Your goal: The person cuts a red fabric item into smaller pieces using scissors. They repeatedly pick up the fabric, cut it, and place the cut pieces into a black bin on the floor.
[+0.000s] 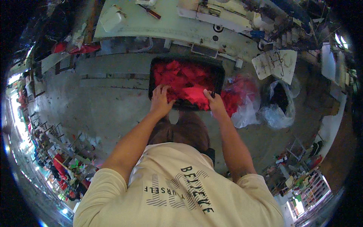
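A black bin (pixel 221 72) full of red fabric pieces (pixel 176 73) is in front of my legs. A brighter red fabric piece (pixel 194 95) stretches across its near side between my hands. My right hand (pixel 216 104) is closed at the right end of this piece, with the thumb on top. A small black object (pixel 212 94) shows at those fingers; its kind is not clear. At the bin's near left corner is my left hand (pixel 162 101), its fingers apart over the red fabric and its thumb stretched toward the bright piece. The left fingertips are partly hard to make out.
Right of the bin, a clear plastic bag (pixel 245 113) lies by more red fabric (pixel 235 92). Another plastic bag (pixel 278 116) is farther right, near a stained white board (pixel 274 65). Beyond the bin stands a pale worktable (pixel 151 28) with a sewing machine (pixel 215 15).
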`<state>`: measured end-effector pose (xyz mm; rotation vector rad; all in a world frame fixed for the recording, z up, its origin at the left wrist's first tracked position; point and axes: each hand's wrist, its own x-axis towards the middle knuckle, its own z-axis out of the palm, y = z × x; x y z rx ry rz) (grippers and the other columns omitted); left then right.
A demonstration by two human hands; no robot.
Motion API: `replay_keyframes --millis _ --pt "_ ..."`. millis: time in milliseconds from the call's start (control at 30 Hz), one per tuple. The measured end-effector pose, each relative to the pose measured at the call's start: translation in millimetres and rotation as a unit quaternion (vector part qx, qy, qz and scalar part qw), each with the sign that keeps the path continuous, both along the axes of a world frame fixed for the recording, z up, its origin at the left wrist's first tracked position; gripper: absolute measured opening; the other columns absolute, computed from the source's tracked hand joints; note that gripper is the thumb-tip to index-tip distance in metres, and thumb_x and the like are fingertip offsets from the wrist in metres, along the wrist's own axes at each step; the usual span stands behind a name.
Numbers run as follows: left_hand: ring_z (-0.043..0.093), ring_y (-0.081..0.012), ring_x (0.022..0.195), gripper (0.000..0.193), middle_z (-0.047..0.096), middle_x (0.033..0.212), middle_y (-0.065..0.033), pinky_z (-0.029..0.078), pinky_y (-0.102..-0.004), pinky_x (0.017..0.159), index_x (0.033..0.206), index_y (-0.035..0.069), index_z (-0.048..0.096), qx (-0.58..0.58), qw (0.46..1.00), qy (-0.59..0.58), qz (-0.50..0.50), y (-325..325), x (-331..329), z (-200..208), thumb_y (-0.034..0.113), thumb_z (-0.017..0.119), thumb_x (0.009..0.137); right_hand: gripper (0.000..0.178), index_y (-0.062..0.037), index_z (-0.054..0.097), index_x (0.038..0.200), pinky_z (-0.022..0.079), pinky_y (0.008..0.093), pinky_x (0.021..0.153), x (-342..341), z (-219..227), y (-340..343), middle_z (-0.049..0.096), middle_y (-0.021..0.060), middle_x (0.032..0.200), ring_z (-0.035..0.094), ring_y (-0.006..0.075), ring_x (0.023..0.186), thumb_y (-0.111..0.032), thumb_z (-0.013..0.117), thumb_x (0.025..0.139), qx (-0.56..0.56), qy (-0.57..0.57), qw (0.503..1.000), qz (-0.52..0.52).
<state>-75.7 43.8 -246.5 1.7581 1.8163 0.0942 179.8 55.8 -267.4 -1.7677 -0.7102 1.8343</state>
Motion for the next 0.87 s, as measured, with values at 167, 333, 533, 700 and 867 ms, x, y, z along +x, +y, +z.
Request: replay_keyframes --millis 167,333,533,700,867 --pt "0.033 -0.0388 0.131 0.072 0.035 0.140 -0.0165 0.034 -0.0495 0.106 0.131 0.015 0.042 0.067 0.991 0.092 0.076 -5.5 -31.4 -15.1 0.021 0.080 0.070 0.032 -0.0050 0.065 0.107 0.050 0.0341 0.083 1.3 43.0 -2.2 0.070 0.0093 0.093 0.066 0.0214 0.089 -0.031 0.066 0.088 0.100 -0.229 0.961 0.119" --pt "0.048 -0.0380 0.122 0.069 0.047 0.134 -0.0223 0.040 -0.0443 0.101 0.132 0.004 0.041 -0.012 0.978 -0.031 0.207 -6.4 -84.7 -82.5 0.023 0.075 0.076 0.029 -0.0065 0.064 0.111 0.051 0.0378 0.083 11.0 19.6 -42.7 0.069 0.0167 0.096 0.068 0.0272 0.092 -0.021 0.064 0.086 0.116 -0.334 0.928 0.117" --pt "0.059 -0.0391 0.111 0.063 0.061 0.117 -0.0259 0.045 -0.0447 0.095 0.131 -0.003 0.042 -0.193 0.970 -0.110 0.095 28.8 -118.4 -97.3 0.024 0.068 0.081 0.026 -0.0037 0.063 0.098 0.048 0.0373 0.071 -15.3 34.8 -139.1 0.066 0.0138 0.084 0.063 0.0255 0.077 -0.028 0.056 0.092 0.022 -0.345 0.936 0.068" --pt "0.057 -0.0412 0.112 0.057 0.060 0.118 -0.0278 0.045 -0.0459 0.095 0.126 -0.004 0.048 -0.146 0.978 -0.100 0.111 36.8 -114.1 -126.8 0.024 0.067 0.080 0.034 -0.0014 0.064 0.104 0.048 0.0381 0.078 -25.8 50.6 -208.9 0.068 0.0175 0.094 0.065 0.0284 0.086 -0.033 0.055 0.094 -0.089 -0.331 0.939 -0.015" --pt "0.053 -0.0408 0.118 0.061 0.056 0.126 -0.0257 0.042 -0.0447 0.099 0.132 0.003 0.046 -0.164 0.979 -0.123 -0.003 45.9 -137.3 -181.5 0.025 0.068 0.079 0.042 -0.0050 0.064 0.113 0.048 0.0384 0.084 -4.9 30.9 -240.8 0.068 0.0150 0.108 0.065 0.0280 0.093 -0.041 0.059 0.092 -0.172 -0.340 0.917 0.119"
